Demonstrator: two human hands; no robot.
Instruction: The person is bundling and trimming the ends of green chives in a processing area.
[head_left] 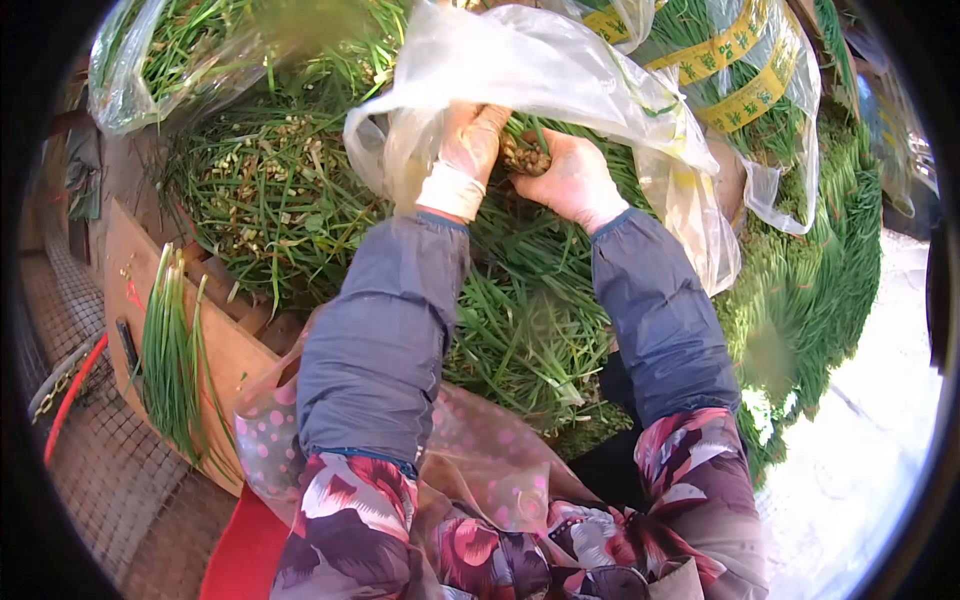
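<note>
Both hands are raised at the top middle of the head view, at the mouth of a clear plastic bag. My right hand is closed round the root end of a bunch of green stalks, whose upper part goes in under the plastic. My left hand, in a thin pale glove, is beside the bunch with its fingers curled at the bag's edge; the plastic partly covers it, and what its fingertips grip is hard to make out.
Loose green stalks and trimmings lie heaped beneath the hands. A small bunch rests on a wooden board at left. Yellow-taped bags of stalks stand at upper right, above a large stack of green bunches.
</note>
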